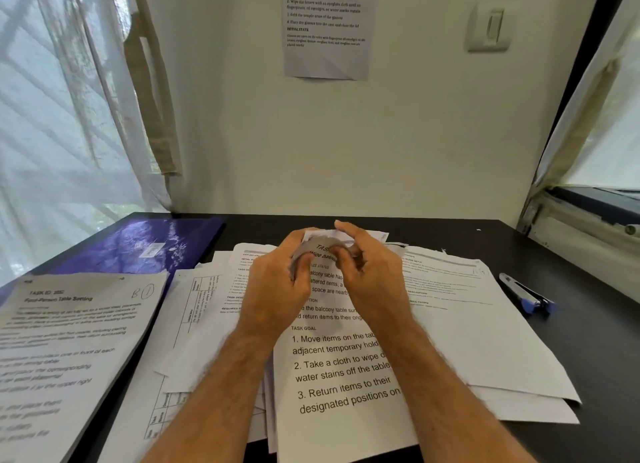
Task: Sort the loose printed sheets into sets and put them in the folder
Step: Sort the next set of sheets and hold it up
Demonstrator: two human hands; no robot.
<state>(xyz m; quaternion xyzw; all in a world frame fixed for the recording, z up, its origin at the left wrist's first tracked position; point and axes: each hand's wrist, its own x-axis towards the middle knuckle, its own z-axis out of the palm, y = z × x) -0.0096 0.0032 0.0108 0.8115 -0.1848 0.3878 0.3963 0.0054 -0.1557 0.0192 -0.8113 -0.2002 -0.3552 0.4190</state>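
Both your hands, left hand (277, 282) and right hand (367, 275), pinch the top sheet (346, 369) beside the folder (138, 248); pull hard and it may rip.

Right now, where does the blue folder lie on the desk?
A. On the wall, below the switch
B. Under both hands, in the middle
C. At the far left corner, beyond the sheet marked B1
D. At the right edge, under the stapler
C: the blue folder lies closed at the far left corner of the desk, beyond the sheet marked B1; the stapler lies alone at the right.
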